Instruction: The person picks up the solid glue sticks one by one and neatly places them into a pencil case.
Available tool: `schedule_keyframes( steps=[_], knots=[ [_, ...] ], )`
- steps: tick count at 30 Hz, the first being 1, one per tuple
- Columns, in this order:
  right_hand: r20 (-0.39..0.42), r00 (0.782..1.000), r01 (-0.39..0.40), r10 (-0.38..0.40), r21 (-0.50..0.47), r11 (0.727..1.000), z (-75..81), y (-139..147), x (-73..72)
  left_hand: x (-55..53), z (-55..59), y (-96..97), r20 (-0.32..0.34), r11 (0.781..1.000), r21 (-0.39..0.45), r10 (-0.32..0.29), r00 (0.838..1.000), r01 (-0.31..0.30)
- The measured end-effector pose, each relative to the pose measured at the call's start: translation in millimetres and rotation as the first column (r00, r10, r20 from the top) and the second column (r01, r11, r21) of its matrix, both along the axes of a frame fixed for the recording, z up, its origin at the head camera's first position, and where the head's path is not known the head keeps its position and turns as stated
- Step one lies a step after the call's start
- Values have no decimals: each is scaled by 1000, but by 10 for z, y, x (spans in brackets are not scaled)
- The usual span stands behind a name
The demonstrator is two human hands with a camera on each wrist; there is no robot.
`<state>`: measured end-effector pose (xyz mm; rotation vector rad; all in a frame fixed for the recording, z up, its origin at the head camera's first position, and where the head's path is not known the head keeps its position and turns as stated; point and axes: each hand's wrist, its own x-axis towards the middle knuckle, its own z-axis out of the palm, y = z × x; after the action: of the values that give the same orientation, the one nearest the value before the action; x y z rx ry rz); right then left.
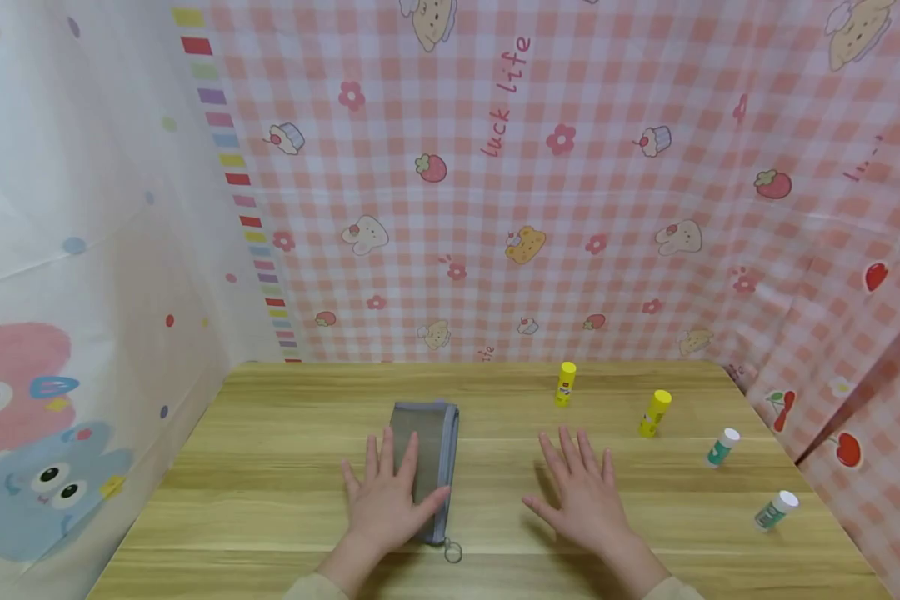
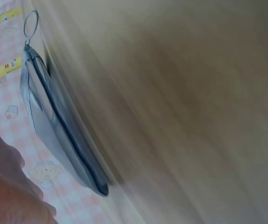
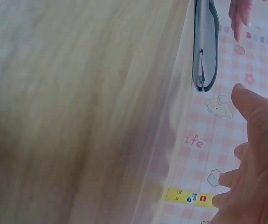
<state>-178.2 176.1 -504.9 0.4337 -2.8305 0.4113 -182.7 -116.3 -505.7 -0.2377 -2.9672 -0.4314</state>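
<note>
The wooden desk (image 1: 270, 467) carries everything. On it, a gray zip pouch (image 1: 431, 450) lies flat left of the middle, maybe so it won't slide. The left hand (image 1: 388, 506) floats above it, and the right hand (image 1: 588, 506) above the desk. Their fingers (image 1: 387, 454) are spread wide, holding nothing and seemingly touching nothing. Two yellow tubes (image 1: 566, 384) (image 1: 656, 414) and two green-and-white tubes (image 1: 722, 448) (image 1: 777, 511) stand at the right, perhaps apart so none get knocked. A tiny ring (image 1: 453, 561) ends the zip.

Wood-grain table (image 1: 270, 475): grey zip pouch (image 1: 429, 462), four glue sticks (image 1: 656, 414).
</note>
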Motion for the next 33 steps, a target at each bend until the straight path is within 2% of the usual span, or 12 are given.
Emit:
schedule_keyframes(
  steps=[6, 15, 23, 33],
  knots=[
    [-42, 999, 21, -23, -37, 999, -7, 17, -45, -24, 31, 94, -35, 1000, 8, 1, 999, -1],
    [-122, 990, 51, -69, -146, 988, -14, 94, -130, -53, 96, 194, -110, 1000, 17, -7, 994, 9],
    [-174, 979, 59, -106, -256, 965, -28, 200, -167, -82, 58, 244, -120, 1000, 1, -4, 993, 4],
    [-203, 968, 73, -149, -342, 937, -24, 333, -195, -82, 57, 292, -54, 999, 41, 32, 998, -29]
  ],
)
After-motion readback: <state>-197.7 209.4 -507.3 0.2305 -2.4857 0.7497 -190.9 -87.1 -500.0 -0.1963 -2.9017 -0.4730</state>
